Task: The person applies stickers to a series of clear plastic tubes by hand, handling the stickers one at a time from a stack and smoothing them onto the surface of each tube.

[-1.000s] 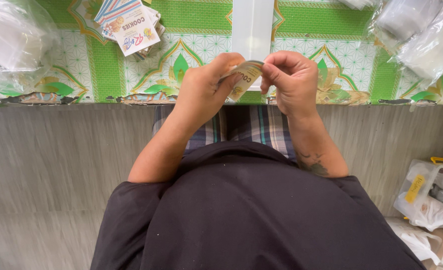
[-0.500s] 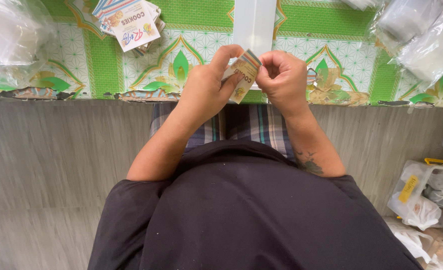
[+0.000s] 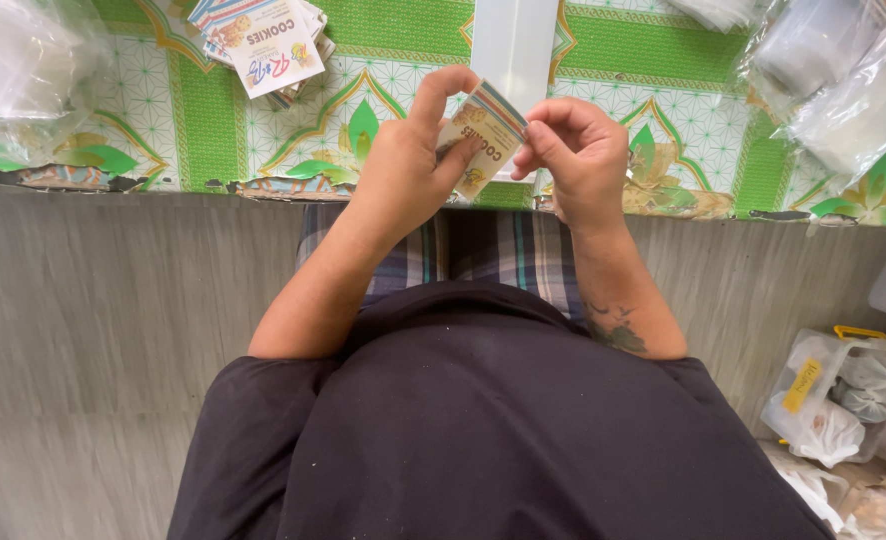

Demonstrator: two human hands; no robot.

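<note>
My left hand [image 3: 403, 165] is curled around a small printed card [image 3: 483, 135], thumb pressed on its face and forefinger arched over its top edge. My right hand [image 3: 578, 160] pinches the card's right edge between thumb and fingertips, the rest of the fingers folded in. The card sits tilted between both hands, above the edge of the green patterned table [image 3: 663, 40]. A stack of like cards [image 3: 263, 40] lies on the table to the upper left, well apart. Clear plastic bags [image 3: 843, 80] lie at the upper right.
</note>
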